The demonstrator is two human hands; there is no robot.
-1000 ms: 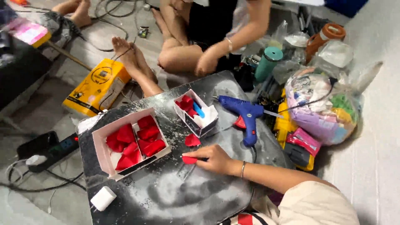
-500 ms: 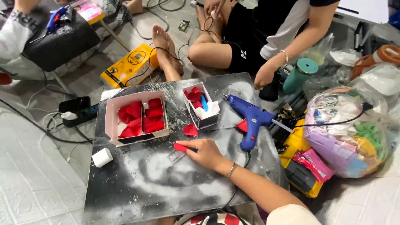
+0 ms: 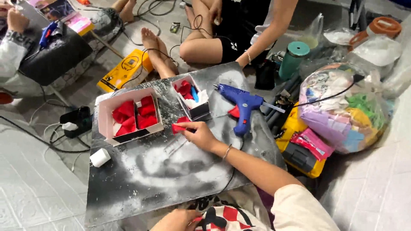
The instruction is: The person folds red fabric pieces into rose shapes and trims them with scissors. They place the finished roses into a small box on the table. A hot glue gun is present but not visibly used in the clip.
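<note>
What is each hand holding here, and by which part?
The right hand pinches a small red piece by its right end, over the grey board. The left hand is mostly cut off; cannot tell.

floor: pale grey patterned tiles (image 3: 30, 188) | work surface: dark scuffed grey-and-black board (image 3: 171, 171) lying flat on the floor | furniture: black low table (image 3: 55, 55) at upper left | cables: black cords (image 3: 38, 141) trailing across tiles | light: even, soft

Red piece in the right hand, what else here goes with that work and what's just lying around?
In use: right hand pinching red piece; large box of red pieces; small box; blue glue gun; grey board.

Lying about: teal tumbler; bag of coloured scraps; yellow case; white plug.
</note>
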